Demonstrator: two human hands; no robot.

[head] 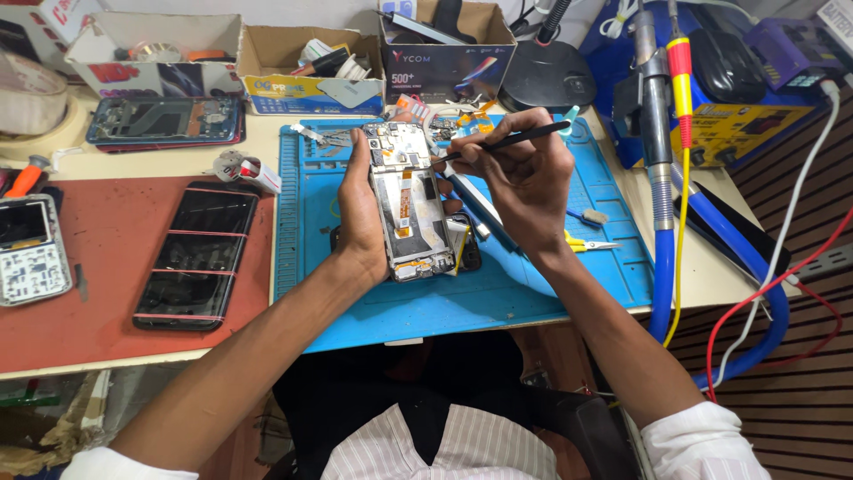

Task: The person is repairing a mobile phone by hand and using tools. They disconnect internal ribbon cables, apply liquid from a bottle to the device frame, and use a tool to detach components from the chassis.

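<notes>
Two hands share one workpiece. Our left hand [360, 209] wraps the opened phone [407, 200] from its left edge: the thumb lies along that edge, and the remaining fingers pass behind the frame, where we cannot see them. The phone sits above the blue mat [462, 293], tilted, with its exposed boards facing us. Our right hand [524, 173] is closed in a pen grip on a thin black tool [506, 142]; the tool tip meets the phone at its upper right edge, just left of the right fingertips.

Hazards we judge from this position:

1. Tip slip. The tool bears on a narrow edge near the upper board. Excess force, or a shift in the left grip, could drive the tip across small components or a connector and damage them.
2. Flex strain. An orange flex strip runs down the centre of the frame, below the tip. Prying at a steep angle could crease or tear it.
3. Drop. The phone is held by one hand only, off the mat. A loosened thumb could let it fall onto the parts lying beneath the palm.
4. Snagging. A pair of small cutters [591, 244] and loose pieces lie right of the right wrist; a sweeping forearm could scatter them.

A second, dark phone [197, 256] rests well to the left of the left hand, on the red mat [107, 267].
</notes>
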